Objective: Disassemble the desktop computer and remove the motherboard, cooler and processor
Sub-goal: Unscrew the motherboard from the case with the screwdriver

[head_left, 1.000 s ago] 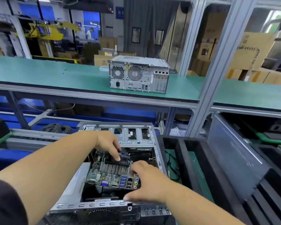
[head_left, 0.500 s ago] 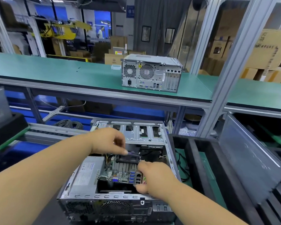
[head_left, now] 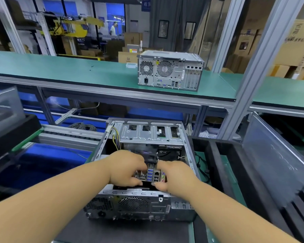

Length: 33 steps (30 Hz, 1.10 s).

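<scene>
Reaching forward side by side, both forearms slant in from 7 and 5 o'clock to meet inside the open computer case (head_left: pixel 144 199) lying on the counter (head_left: pixel 225 172). The left hand (head_left: pixel 125 168) curls knuckles-up over the motherboard (head_left: pixel 152 174), fingers wrapped over its left part and thumb tucked beneath the port edge. The right hand (head_left: pixel 173 175) grasps the board's right side, thumb under at 6 o'clock. Blue ports show between the two hands. A second, closed computer (head_left: pixel 170 70) stands on the green shelf (head_left: pixel 77 72) at 12 o'clock
</scene>
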Each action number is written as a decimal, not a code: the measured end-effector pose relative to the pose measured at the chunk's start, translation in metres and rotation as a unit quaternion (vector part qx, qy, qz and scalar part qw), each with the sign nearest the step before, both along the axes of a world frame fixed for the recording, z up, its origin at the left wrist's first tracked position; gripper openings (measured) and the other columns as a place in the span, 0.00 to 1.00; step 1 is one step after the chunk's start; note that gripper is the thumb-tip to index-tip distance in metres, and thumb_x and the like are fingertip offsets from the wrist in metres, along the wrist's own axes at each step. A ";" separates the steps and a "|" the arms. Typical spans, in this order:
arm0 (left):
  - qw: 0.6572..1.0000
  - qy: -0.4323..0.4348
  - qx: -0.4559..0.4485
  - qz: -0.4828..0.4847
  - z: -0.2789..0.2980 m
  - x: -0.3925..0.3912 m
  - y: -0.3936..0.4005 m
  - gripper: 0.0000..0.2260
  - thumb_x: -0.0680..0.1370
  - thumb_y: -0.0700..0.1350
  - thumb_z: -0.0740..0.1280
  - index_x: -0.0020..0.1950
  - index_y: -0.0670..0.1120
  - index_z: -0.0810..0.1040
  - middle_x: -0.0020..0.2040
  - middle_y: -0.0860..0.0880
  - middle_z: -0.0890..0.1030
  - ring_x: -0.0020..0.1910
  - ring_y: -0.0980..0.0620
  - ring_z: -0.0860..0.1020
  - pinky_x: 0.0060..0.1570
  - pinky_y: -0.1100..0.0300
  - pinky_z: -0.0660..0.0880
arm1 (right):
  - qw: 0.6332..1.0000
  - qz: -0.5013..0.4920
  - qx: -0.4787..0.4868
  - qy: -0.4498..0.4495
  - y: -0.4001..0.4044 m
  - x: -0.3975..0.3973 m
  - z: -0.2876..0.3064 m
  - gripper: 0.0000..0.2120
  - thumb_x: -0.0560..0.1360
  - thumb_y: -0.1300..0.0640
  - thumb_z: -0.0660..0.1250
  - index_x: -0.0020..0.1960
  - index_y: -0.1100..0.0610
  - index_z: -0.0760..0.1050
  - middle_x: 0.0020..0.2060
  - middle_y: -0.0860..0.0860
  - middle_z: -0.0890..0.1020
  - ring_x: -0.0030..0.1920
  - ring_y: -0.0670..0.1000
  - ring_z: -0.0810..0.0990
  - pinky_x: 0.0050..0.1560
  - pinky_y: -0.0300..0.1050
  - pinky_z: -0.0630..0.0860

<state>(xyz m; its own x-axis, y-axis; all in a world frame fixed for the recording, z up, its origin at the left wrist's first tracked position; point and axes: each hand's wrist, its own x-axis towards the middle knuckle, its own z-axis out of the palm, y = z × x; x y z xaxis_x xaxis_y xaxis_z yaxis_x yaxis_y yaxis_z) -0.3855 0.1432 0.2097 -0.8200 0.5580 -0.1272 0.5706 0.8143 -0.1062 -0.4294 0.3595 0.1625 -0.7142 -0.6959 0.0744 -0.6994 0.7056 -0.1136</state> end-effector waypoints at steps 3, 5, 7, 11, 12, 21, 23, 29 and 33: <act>0.997 0.011 -0.074 -0.021 0.002 0.007 0.005 0.15 0.79 0.57 0.59 0.59 0.51 0.77 0.54 0.52 0.77 0.49 0.48 0.77 0.45 0.54 0.75 | 0.999 0.007 -0.023 -0.041 0.012 -0.002 0.004 0.30 0.70 0.31 0.65 0.64 0.48 0.71 0.55 0.47 0.81 0.54 0.52 0.78 0.55 0.49 0.73; 0.992 0.025 -0.116 -0.032 0.000 0.011 0.008 0.15 0.80 0.54 0.56 0.56 0.50 0.78 0.53 0.51 0.77 0.48 0.47 0.78 0.44 0.52 0.76 | 0.998 0.003 -0.027 -0.058 0.023 -0.003 0.006 0.33 0.70 0.30 0.65 0.68 0.48 0.71 0.61 0.46 0.79 0.60 0.50 0.77 0.63 0.50 0.69; 0.989 0.039 -0.135 -0.038 -0.004 0.014 0.009 0.15 0.81 0.53 0.54 0.55 0.49 0.78 0.52 0.51 0.77 0.46 0.47 0.78 0.44 0.52 0.76 | 0.997 -0.006 -0.023 -0.070 0.033 -0.001 0.006 0.33 0.70 0.29 0.64 0.67 0.47 0.72 0.61 0.43 0.79 0.60 0.49 0.76 0.64 0.49 0.67; 0.985 0.053 -0.159 -0.050 -0.011 0.014 0.006 0.16 0.82 0.52 0.52 0.56 0.47 0.77 0.52 0.50 0.76 0.46 0.46 0.78 0.42 0.53 0.75 | 0.968 -0.098 -0.222 -0.063 0.049 -0.001 0.006 0.11 0.75 0.37 0.60 0.52 0.41 0.75 0.48 0.36 0.77 0.54 0.46 0.74 0.61 0.53 0.70; 0.983 0.060 -0.162 -0.056 -0.012 0.013 0.007 0.16 0.82 0.52 0.52 0.55 0.47 0.77 0.52 0.49 0.76 0.45 0.45 0.78 0.41 0.54 0.73 | 0.959 -0.148 -0.237 -0.045 0.054 -0.006 0.007 0.06 0.77 0.42 0.61 0.53 0.40 0.73 0.51 0.38 0.76 0.58 0.48 0.72 0.62 0.54 0.69; 0.975 0.167 -0.109 -0.100 0.011 -0.007 0.009 0.12 0.82 0.48 0.54 0.55 0.47 0.76 0.52 0.49 0.77 0.48 0.46 0.77 0.49 0.53 0.72 | 0.983 -0.116 -0.128 -0.068 0.061 -0.004 -0.002 0.12 0.80 0.43 0.58 0.60 0.40 0.76 0.63 0.39 0.70 0.66 0.46 0.63 0.66 0.50 0.55; 0.973 0.181 -0.099 -0.107 0.016 -0.009 0.004 0.12 0.82 0.48 0.54 0.56 0.48 0.76 0.53 0.50 0.78 0.49 0.47 0.77 0.52 0.54 0.72 | 0.981 -0.119 -0.130 -0.085 0.058 -0.003 -0.001 0.12 0.81 0.45 0.56 0.60 0.40 0.75 0.58 0.38 0.76 0.63 0.45 0.69 0.63 0.48 0.57; 0.971 0.200 -0.091 -0.099 0.030 0.002 -0.018 0.06 0.77 0.48 0.66 0.51 0.50 0.80 0.47 0.53 0.81 0.42 0.50 0.80 0.45 0.56 0.77 | 0.976 -0.133 -0.114 -0.130 0.055 -0.006 0.012 0.10 0.78 0.40 0.59 0.52 0.39 0.78 0.48 0.38 0.79 0.54 0.45 0.73 0.59 0.49 0.58; 0.972 0.211 -0.048 -0.088 0.029 0.006 -0.029 0.03 0.74 0.49 0.71 0.45 0.51 0.80 0.41 0.54 0.80 0.36 0.52 0.79 0.42 0.59 0.77 | 0.968 -0.148 -0.127 -0.160 0.047 -0.003 0.017 0.13 0.80 0.40 0.55 0.57 0.39 0.76 0.53 0.39 0.78 0.57 0.48 0.71 0.62 0.48 0.56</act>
